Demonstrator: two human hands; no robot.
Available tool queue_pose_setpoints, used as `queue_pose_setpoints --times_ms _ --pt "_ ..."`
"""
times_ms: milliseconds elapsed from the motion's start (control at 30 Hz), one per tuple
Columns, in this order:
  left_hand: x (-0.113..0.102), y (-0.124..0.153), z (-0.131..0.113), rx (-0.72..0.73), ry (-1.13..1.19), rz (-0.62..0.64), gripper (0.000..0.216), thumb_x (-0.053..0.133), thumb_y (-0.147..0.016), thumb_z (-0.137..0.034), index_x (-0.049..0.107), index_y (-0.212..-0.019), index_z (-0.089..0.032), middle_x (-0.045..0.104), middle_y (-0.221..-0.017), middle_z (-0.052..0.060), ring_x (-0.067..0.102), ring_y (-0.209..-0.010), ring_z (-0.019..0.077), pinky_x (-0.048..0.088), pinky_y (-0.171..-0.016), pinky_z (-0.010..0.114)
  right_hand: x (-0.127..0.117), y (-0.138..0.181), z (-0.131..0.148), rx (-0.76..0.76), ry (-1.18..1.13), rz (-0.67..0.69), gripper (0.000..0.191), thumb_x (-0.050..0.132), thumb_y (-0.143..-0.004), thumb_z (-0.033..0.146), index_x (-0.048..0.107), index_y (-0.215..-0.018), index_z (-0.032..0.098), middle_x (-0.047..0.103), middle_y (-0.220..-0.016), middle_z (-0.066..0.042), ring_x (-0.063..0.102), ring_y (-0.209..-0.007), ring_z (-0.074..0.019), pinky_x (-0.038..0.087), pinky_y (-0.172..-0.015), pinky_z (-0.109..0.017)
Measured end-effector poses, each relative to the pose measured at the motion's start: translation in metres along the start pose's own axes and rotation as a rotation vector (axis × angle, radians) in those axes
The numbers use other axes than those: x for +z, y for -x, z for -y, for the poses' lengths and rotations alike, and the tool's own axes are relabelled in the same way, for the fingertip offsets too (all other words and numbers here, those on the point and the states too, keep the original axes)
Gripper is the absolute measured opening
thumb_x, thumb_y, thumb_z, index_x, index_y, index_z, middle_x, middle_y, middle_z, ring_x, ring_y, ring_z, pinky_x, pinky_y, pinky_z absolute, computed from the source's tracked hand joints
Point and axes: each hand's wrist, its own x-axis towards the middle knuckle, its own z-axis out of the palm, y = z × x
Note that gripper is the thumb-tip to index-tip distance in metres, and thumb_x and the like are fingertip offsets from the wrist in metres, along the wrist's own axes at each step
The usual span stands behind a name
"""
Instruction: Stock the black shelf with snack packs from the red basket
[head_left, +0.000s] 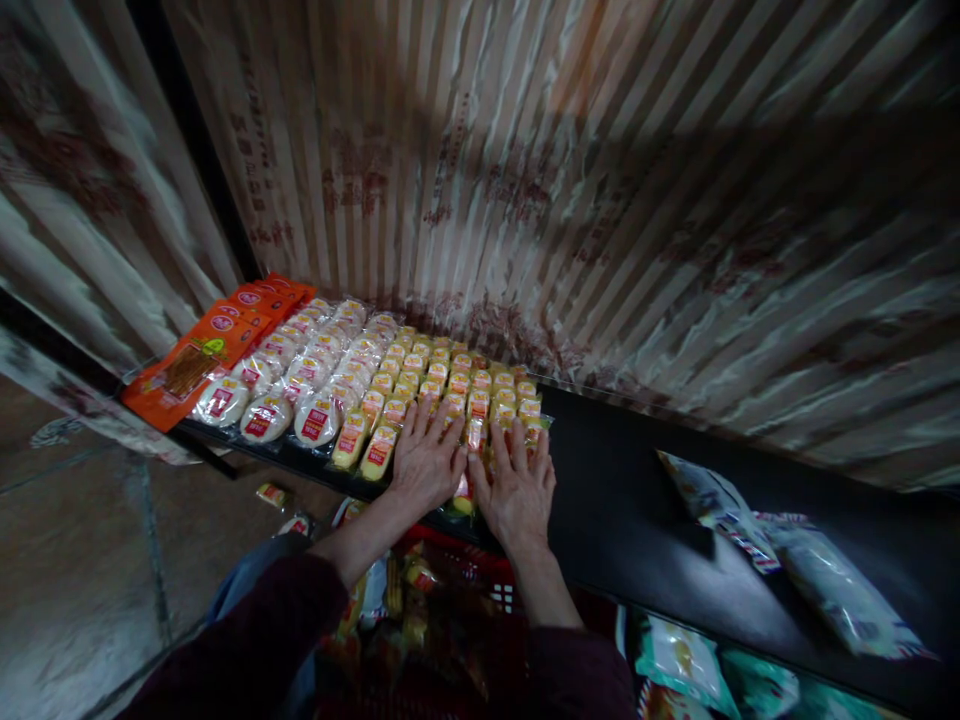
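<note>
Both hands rest flat on rows of small yellow snack packets (450,385) laid out on a dark shelf (630,500). My left hand (427,460) lies open with fingers spread on the packets near the shelf's front edge. My right hand (517,485) lies open beside it, fingers stretched over the packets at the right end of the rows. One packet shows between the two hands. Neither hand grips anything.
Left of the yellow packets lie round white packets (266,415) and flat orange packets (199,365). Clear bagged goods (832,585) lie on the shelf at right. A red basket (450,580) with packets sits below my arms. Striped sheeting (600,200) covers the wall behind.
</note>
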Motion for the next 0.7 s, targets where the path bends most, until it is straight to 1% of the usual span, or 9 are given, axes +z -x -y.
queue_pose_setpoints --times_ms 100,300,433,700 --pt "0.0014 -0.0001 0.0004 -0.001 0.016 0.000 0.043 0.050 -0.088 -0.038 0.059 -0.127 -0.021 0.048 -0.144 0.009 0.032 -0.139 0.0317 0.024 -0.117 0.054 0.0004 -0.0016 0.0007 0.007 -0.001 0.002 0.053 0.047 -0.091 0.047 0.047 -0.140 0.024 0.037 -0.152 -0.010 0.021 -0.142 -0.0372 0.035 -0.103 -0.053" --pt "0.0006 0.0008 0.0003 0.006 0.027 -0.003 0.041 0.049 -0.089 -0.037 0.061 -0.124 -0.020 0.049 -0.143 0.009 0.034 -0.138 0.0320 0.025 -0.116 0.054 0.0014 -0.0017 0.0029 0.009 -0.017 -0.033 0.048 0.047 -0.091 0.047 0.056 -0.132 0.023 0.048 -0.144 -0.010 0.031 -0.138 -0.0350 0.035 -0.103 -0.051" --pt "-0.0006 0.0008 0.0002 0.002 0.031 -0.005 0.040 0.050 -0.088 -0.036 0.063 -0.121 -0.019 0.051 -0.141 0.010 0.036 -0.137 0.0321 0.026 -0.116 0.055 0.0008 -0.0005 0.0042 0.013 -0.040 -0.049 0.046 0.048 -0.091 0.046 0.059 -0.128 0.022 0.052 -0.140 -0.011 0.036 -0.134 -0.0341 0.034 -0.102 -0.050" --pt "-0.0002 0.0014 0.0013 0.001 0.032 0.017 0.039 0.049 -0.088 -0.035 0.061 -0.122 -0.019 0.051 -0.140 0.010 0.034 -0.138 0.0311 0.025 -0.116 0.055 -0.0016 0.0004 0.0082 0.029 -0.035 -0.015 0.045 0.046 -0.092 0.044 0.059 -0.128 0.021 0.052 -0.140 -0.009 0.036 -0.134 -0.0336 0.034 -0.102 -0.048"
